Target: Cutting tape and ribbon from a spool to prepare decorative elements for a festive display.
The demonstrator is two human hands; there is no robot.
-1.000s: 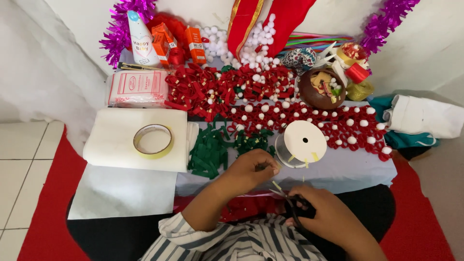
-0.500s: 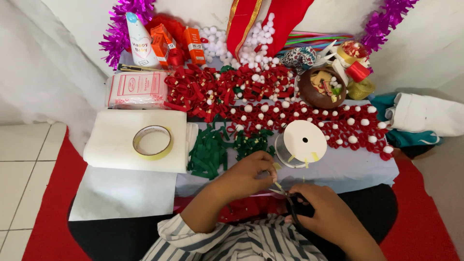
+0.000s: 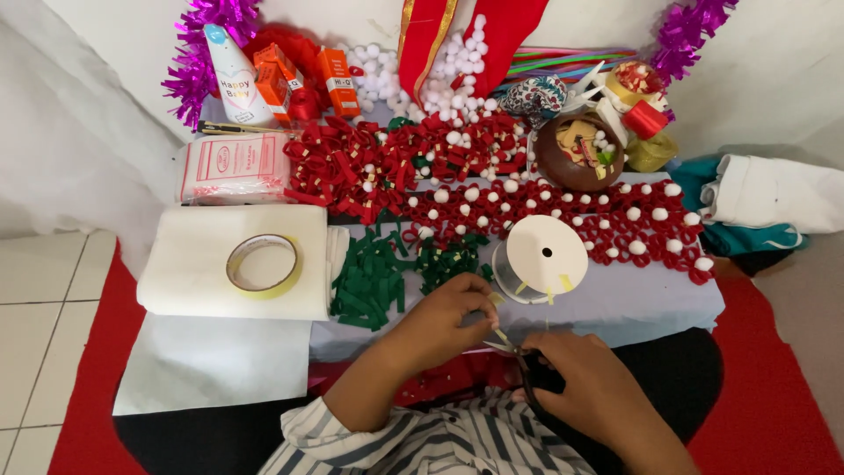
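The left hand point(image 3: 444, 321) pinches a thin, pale yellow strip of ribbon point(image 3: 499, 332) between fingertip and thumb, near the front edge of the table point(image 3: 615, 303). The right hand point(image 3: 589, 383) is closed around the dark handles of a pair of scissors point(image 3: 526, 362), whose blades point up at the strip. The ribbon looks very light and limp, likely smooth and a little slippery, so it probably needs to be pinched close to the blades and kept taut, or it will fold away from the edge. It seems to run from the white spool point(image 3: 543, 255) lying just behind the hands, a flat round plastic reel with loose yellowish ends at its rim.

To the left lies a heap of short green ribbon pieces point(image 3: 369, 281), soft and crumpled. Beside that, a roll of tape point(image 3: 262, 264) rests on a folded white sheet point(image 3: 202, 255) that looks thick and felt-like. Further back, rows of red ribbon loops with white pompoms point(image 3: 563, 211) cover the table, fluffy and easily squashed. A brown bowl point(image 3: 578, 154) of small trimmings stands behind them, and shiny purple tinsel point(image 3: 198, 62) hangs at the back corners
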